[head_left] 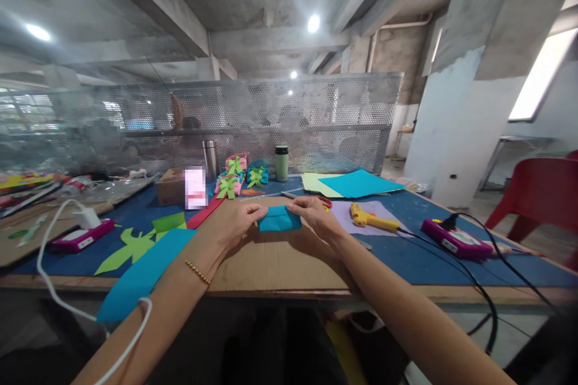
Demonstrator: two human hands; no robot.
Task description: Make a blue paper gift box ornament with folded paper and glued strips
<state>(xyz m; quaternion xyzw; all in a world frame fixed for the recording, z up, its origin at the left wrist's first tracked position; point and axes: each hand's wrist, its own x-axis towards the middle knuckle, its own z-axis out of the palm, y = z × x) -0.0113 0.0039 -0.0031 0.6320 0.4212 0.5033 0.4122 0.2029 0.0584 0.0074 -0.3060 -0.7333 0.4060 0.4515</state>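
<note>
Two hands [241,222] [316,215] at blue paper's [280,219] edges

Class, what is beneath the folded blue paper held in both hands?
Brown cardboard shows around the folded blue paper; whatever the paper itself covers cannot be seen.

No legible text, brands or numbers. White-and-pink upright rectangular panel [195,186] at the brown cardboard box [168,187]: pixelated, only a reddish band shows, characters unreadable. Magenta rectangular power strips, left [83,236] and right [457,240]: small marks on pale side patches, too small to read. Pale green cylindrical black-lidded bottle [281,167]: any print unreadable.
</note>
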